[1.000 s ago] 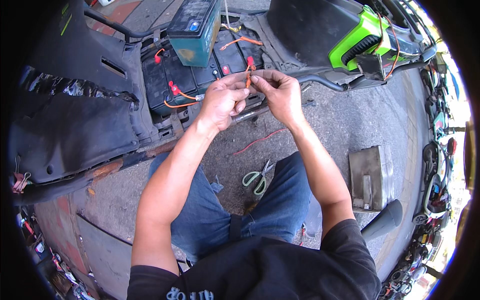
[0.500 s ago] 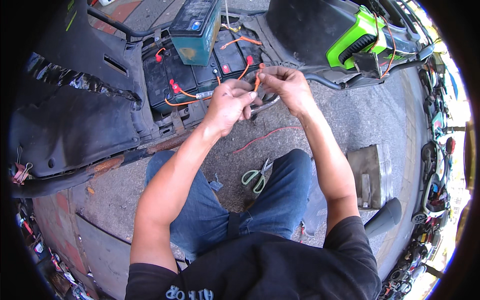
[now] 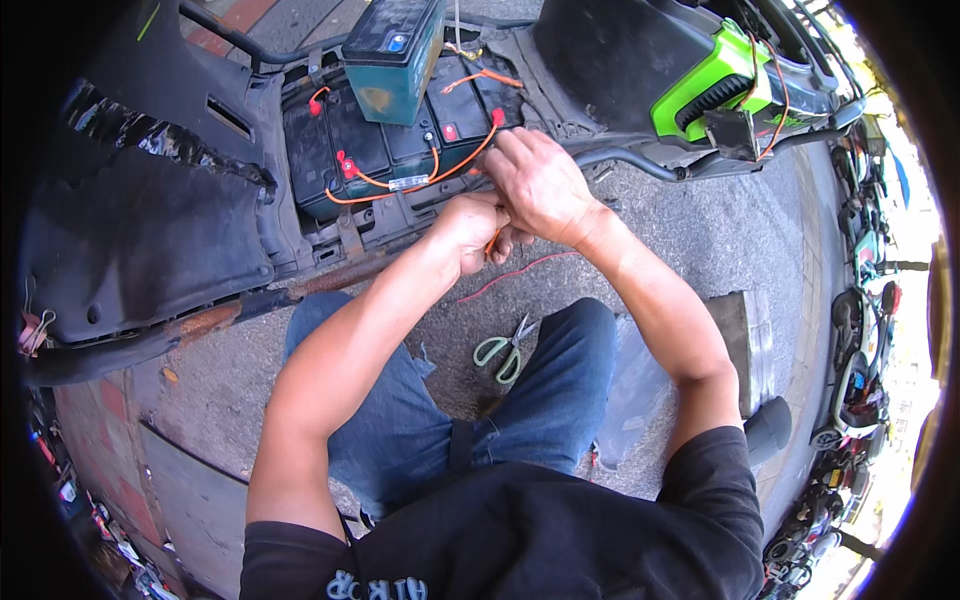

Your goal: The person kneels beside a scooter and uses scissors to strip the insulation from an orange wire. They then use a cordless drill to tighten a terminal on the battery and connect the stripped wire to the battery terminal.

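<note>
Both hands meet in front of a scooter's open floor bay. My left hand (image 3: pixel 468 232) is closed on an orange wire (image 3: pixel 491 243), a short length of which shows below the fingers. Over it, my right hand (image 3: pixel 540 185) bends down with its back turned up; its closed fingers touch the left hand and hide what they pinch. Just beyond the hands sit several black-topped batteries (image 3: pixel 352 130), joined by orange leads (image 3: pixel 465 160) with red terminal caps (image 3: pixel 348 168). A separate teal and black battery (image 3: pixel 388 88) stands on top of them.
Green-handled scissors (image 3: pixel 505 352) lie on the ground between my knees, near a thin red wire (image 3: pixel 520 272). A grey box-shaped object (image 3: pixel 745 340) stands at the right. The scooter's frame tube (image 3: pixel 625 158) and a bright green panel (image 3: pixel 700 80) are at the far right.
My right hand has moved left and turned over, its back now up. My left hand has shifted slightly nearer me. The orange wire piece, earlier upright between the fingers, is now mostly covered.
</note>
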Tool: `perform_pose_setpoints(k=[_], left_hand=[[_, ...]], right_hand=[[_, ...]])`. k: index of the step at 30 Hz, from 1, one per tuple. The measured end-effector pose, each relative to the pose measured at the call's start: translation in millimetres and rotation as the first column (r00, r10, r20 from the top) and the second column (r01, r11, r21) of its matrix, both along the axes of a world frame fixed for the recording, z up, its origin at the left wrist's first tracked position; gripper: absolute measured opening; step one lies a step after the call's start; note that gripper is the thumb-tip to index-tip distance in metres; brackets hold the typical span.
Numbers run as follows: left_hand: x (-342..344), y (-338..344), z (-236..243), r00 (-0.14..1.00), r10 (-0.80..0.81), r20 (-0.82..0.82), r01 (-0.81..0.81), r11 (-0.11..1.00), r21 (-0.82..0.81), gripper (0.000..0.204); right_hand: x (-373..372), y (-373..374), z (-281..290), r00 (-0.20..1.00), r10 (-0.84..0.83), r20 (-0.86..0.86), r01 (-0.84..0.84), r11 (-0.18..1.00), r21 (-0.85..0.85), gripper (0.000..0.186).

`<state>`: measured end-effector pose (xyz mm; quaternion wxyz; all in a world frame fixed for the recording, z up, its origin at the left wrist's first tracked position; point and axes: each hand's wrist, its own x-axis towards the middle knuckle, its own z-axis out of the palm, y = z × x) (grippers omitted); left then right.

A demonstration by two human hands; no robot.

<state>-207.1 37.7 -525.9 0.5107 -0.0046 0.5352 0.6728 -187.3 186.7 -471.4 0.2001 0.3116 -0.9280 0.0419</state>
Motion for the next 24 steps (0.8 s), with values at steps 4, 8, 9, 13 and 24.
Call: perform_pose_setpoints(k=[4,8,9,13,24], left_hand=[[-3.3,-6.6,1.4,0.997,0.041,0.063,-0.053,0.98,0.192,0.027],[-21.2,-15.0,9.3,0.981,0.189,-0.052,-0.168,0.946,0.279,0.032],[-26.9,-18.5,9.5,0.978,0.2,-0.065,-0.172,0.938,0.3,0.033],[-35.6,-20.8,0.6,0.944,0.293,-0.154,-0.264,0.947,0.185,0.028],[-43.7,-15.5,-12.4,0.903,0.406,-0.142,-0.385,0.91,0.152,0.021]], right_hand=[[-15.5,7.5,-2.7,0.95,-0.241,0.197,0.292,0.911,-0.292,0.017],[-38.6,25.3,0.5,0.554,0.083,0.828,0.714,0.464,-0.524,0.024],[-41.0,24.0,-2.2,0.522,0.092,0.848,0.745,0.435,-0.506,0.024],[-53.0,12.7,-15.0,0.497,0.158,0.854,0.795,0.311,-0.52,0.025],[-17.9,25.2,-24.5,0.58,0.214,0.786,0.775,0.151,-0.613,0.042]])
